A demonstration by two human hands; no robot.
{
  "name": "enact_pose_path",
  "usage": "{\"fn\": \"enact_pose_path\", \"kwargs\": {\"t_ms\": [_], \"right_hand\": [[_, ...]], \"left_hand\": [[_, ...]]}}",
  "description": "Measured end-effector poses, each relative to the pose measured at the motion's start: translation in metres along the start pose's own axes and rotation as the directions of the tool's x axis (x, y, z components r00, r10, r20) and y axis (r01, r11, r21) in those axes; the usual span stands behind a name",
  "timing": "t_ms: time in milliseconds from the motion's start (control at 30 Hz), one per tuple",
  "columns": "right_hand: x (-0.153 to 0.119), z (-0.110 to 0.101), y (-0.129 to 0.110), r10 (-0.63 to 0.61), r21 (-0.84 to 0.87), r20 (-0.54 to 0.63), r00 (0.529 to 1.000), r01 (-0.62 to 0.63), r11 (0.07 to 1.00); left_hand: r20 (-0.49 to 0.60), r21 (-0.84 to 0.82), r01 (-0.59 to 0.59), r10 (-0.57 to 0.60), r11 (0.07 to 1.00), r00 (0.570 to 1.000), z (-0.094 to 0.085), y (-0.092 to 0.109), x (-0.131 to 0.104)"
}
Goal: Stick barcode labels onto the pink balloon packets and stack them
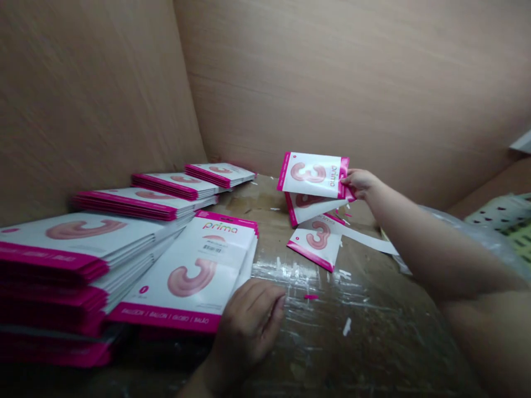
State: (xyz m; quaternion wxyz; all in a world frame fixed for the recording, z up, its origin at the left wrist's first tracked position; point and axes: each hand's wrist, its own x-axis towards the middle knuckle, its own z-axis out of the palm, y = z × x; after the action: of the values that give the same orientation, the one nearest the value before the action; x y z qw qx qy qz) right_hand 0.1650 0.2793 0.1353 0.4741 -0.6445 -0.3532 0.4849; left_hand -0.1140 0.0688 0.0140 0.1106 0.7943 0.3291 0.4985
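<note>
My right hand (359, 182) reaches far forward and grips the edge of a white and pink foil balloon packet (311, 188) with a rose-coloured 3 on it. Just below is a second packet (302, 215); I cannot tell if the same fingers hold it. Another packet (317, 243) lies flat on the table, with a white strip (369, 240) beside it. My left hand (251, 318) is closed, thumb against curled fingers, at the corner of a near stack of packets (188, 265). Whatever it may hold is hidden.
Several more stacks of balloon packets (78, 237) line the left side. Brown board walls (332, 83) rise behind and at left. Clear tape covers part of the table (373, 331), with white and pink scraps (347, 326) scattered about. Plastic-wrapped goods (493, 221) sit at right.
</note>
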Motion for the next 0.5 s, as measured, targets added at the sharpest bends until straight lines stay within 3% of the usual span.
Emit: {"fn": "enact_pose_path", "kwargs": {"t_ms": [100, 167, 200, 300, 367, 433, 500], "right_hand": [[-0.016, -0.052, -0.013, -0.053, -0.037, 0.099, 0.994, 0.057, 0.998], [-0.023, -0.071, -0.006, -0.044, -0.086, 0.224, 0.974, 0.065, 0.994], [-0.024, -0.075, 0.002, -0.023, -0.12, 0.287, 0.958, 0.06, 0.991], [-0.017, -0.067, 0.035, 0.082, -0.229, 0.394, 0.916, 0.012, 0.973], [-0.007, -0.052, 0.058, 0.136, -0.303, 0.389, 0.911, -0.013, 0.953], [0.004, -0.038, 0.073, 0.142, -0.36, 0.321, 0.936, -0.017, 0.933], [0.013, -0.033, 0.078, 0.098, -0.387, 0.214, 0.972, -0.007, 0.922]], "left_hand": [[-0.041, 0.006, 0.033, -0.033, 0.999, 0.999, -0.003, 0.007, 0.0], [-0.105, -0.025, 0.17, -0.171, 0.985, 0.98, -0.011, 0.016, 0.004], [-0.146, -0.063, 0.269, -0.275, 0.961, 0.95, -0.016, 0.021, 0.01], [-0.173, -0.216, 0.538, -0.574, 0.815, 0.8, -0.034, 0.03, 0.046], [-0.066, -0.249, 0.619, -0.651, 0.745, 0.756, -0.037, 0.026, 0.08], [0.078, -0.228, 0.649, -0.65, 0.726, 0.756, -0.026, 0.011, 0.114], [0.233, -0.233, 0.729, -0.691, 0.644, 0.685, -0.003, -0.012, 0.141]]}}
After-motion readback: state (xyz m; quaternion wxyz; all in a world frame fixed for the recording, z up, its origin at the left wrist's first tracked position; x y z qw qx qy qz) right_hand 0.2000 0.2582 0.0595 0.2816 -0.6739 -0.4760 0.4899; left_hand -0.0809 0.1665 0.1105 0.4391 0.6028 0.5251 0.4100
